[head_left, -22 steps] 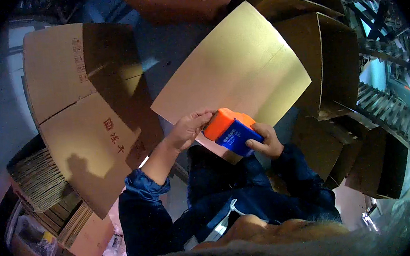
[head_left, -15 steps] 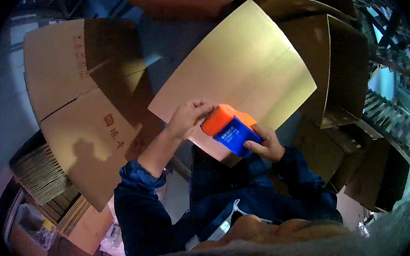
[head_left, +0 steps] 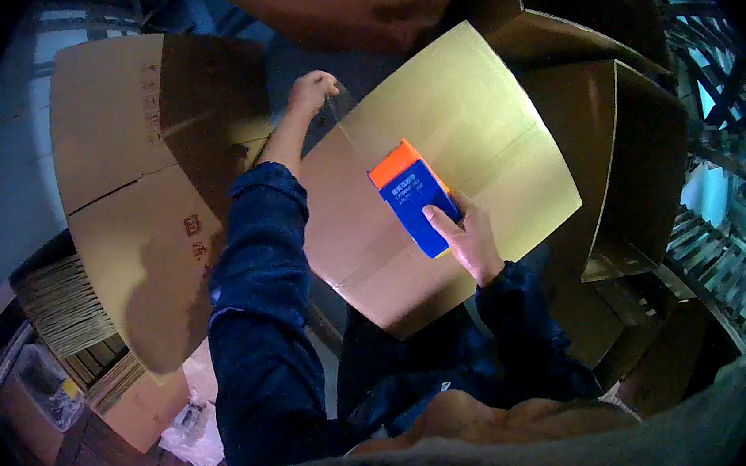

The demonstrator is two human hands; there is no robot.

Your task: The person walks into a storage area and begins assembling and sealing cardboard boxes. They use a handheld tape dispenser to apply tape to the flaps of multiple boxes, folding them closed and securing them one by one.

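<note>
Head view: right hand (head_left: 469,238) nearest, grip clenched round the blue-and-orange dispenser (head_left: 411,214), thumb across its blue face. Dispenser is over the middle of the pale cardboard panel (head_left: 497,124); contact unclear. Left hand (head_left: 313,93) has swung from beside the dispenser to past the panel's left edge, grip seemingly pinching a thin clear strip (head_left: 345,131). Strip appears drawn out, not yet laid down. Reddish carton (head_left: 345,15) beyond.

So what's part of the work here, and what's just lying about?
In use: orange-and-blue tape dispenser in right hand; clear tape strip in left hand; pale cardboard below.

Seemingly idle: stacked cardboard; open box at right; crumpled plastic.
</note>
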